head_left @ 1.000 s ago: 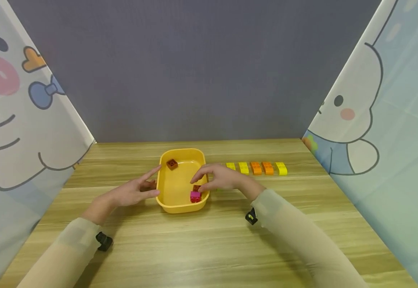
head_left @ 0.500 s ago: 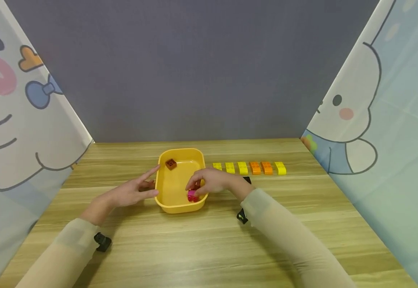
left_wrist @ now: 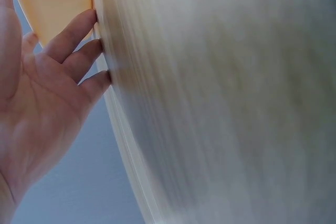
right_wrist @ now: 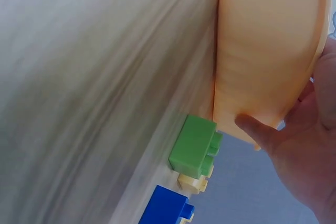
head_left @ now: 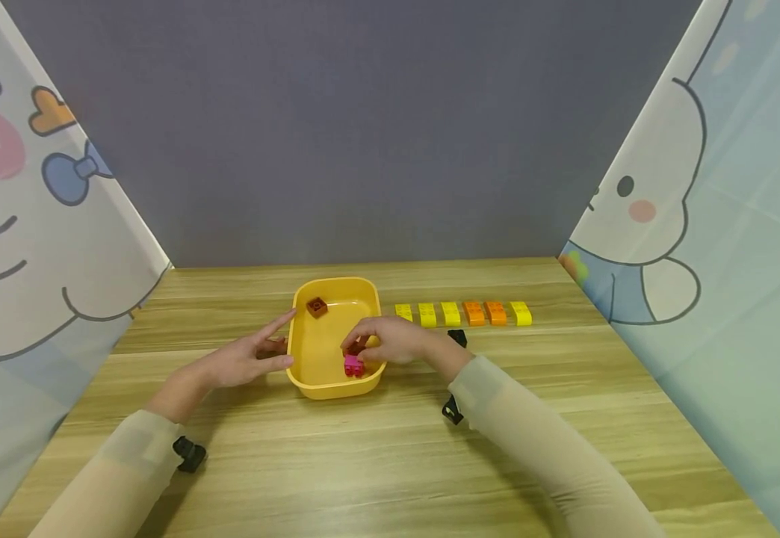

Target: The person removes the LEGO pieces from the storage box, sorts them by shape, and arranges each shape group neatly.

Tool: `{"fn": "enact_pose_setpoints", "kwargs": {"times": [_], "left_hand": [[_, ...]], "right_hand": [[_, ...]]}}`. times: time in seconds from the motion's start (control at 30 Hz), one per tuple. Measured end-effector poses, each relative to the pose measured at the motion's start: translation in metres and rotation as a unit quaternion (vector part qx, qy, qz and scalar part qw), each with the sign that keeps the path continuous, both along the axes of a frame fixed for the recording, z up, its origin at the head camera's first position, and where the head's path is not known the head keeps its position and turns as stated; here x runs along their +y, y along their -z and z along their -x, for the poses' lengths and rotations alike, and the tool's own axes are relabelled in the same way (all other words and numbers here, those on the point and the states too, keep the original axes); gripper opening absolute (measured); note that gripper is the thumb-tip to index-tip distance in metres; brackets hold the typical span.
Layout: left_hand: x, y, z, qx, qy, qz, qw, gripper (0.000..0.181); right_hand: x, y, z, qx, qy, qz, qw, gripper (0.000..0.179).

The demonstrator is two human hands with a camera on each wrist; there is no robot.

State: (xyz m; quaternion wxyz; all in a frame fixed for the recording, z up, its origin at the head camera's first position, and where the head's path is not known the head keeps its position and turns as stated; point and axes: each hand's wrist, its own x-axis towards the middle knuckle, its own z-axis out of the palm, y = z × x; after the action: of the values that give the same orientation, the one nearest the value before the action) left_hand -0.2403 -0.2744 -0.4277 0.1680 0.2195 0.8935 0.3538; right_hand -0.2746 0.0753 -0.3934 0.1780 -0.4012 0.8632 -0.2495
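Observation:
A yellow tray (head_left: 335, 392) lies on the table, with a brown brick (head_left: 317, 307) in its far left corner. My left hand (head_left: 245, 362) rests at the tray's left side, fingers spread and fairly straight; the left wrist view shows its fingertips (left_wrist: 92, 19) low by the table. My right hand (head_left: 393, 340) reaches over the tray's right rim, finger and thumb bent down inside. A pink brick (head_left: 353, 366) sits right by the thumb. A second brown brick seen there earlier is hidden by this hand, so whether it is pinched is unclear.
Several yellow and orange bricks (head_left: 474, 313) stand in a row right of the tray. The right wrist view shows a green brick (right_wrist: 193, 145), a cream brick (right_wrist: 191, 183) and a blue brick (right_wrist: 164, 206) beside the tray. A grey panel (head_left: 363, 149) rises behind the table.
My right hand has gone lower into the tray, its finger and thumb drawing together over the second brown brick. The pink brick has shifted slightly left. My left hand stays by the tray.

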Motion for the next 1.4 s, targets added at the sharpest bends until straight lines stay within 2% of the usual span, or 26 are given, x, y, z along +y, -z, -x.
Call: {"fn": "enact_pose_setpoints", "kwargs": {"times": [0.1,0.27,0.33,0.43,0.53,0.67,0.83,1.03,1.2,1.4], "left_hand": [[0.0,0.0,0.0,0.0,0.002,-0.003,1.0,0.095],[0.0,0.0,-0.001,0.002,-0.002,0.001,1.0,0.095],[0.0,0.0,-0.001,0.002,-0.003,0.003,1.0,0.095],[0.0,0.0,-0.002,0.0,-0.002,0.001,1.0,0.094],[0.0,0.0,-0.002,0.002,-0.001,0.001,1.0,0.094],[0.0,-0.001,-0.001,0.005,0.001,0.003,1.0,0.094],[0.0,-0.001,-0.001,0.004,-0.003,0.006,1.0,0.095],[0.001,0.0,-0.001,0.006,-0.005,0.007,0.9999,0.095],[0.001,0.0,-0.001,0.002,-0.005,0.007,1.0,0.094],[0.002,-0.001,-0.001,0.001,-0.003,0.002,1.0,0.095]], "right_hand": [[0.0,0.0,0.0,0.021,-0.009,0.01,0.9997,0.028],[-0.002,-0.001,0.001,0.083,-0.022,0.008,0.9963,0.022],[-0.003,-0.002,0.002,0.079,-0.03,0.013,0.9963,0.021],[-0.007,-0.003,0.002,0.04,-0.046,0.012,0.9981,0.025],[-0.009,-0.003,0.002,0.018,-0.058,-0.014,0.998,0.028],[-0.011,-0.003,0.001,0.028,-0.06,-0.047,0.9967,0.032],[-0.013,-0.003,0.001,0.034,-0.056,-0.062,0.9959,0.035],[-0.012,0.001,0.001,0.03,-0.044,-0.045,0.9976,0.027],[-0.01,0.004,0.001,0.009,-0.032,-0.015,0.9993,0.022],[-0.008,0.005,0.001,-0.007,-0.015,0.029,0.9995,0.03]]}}
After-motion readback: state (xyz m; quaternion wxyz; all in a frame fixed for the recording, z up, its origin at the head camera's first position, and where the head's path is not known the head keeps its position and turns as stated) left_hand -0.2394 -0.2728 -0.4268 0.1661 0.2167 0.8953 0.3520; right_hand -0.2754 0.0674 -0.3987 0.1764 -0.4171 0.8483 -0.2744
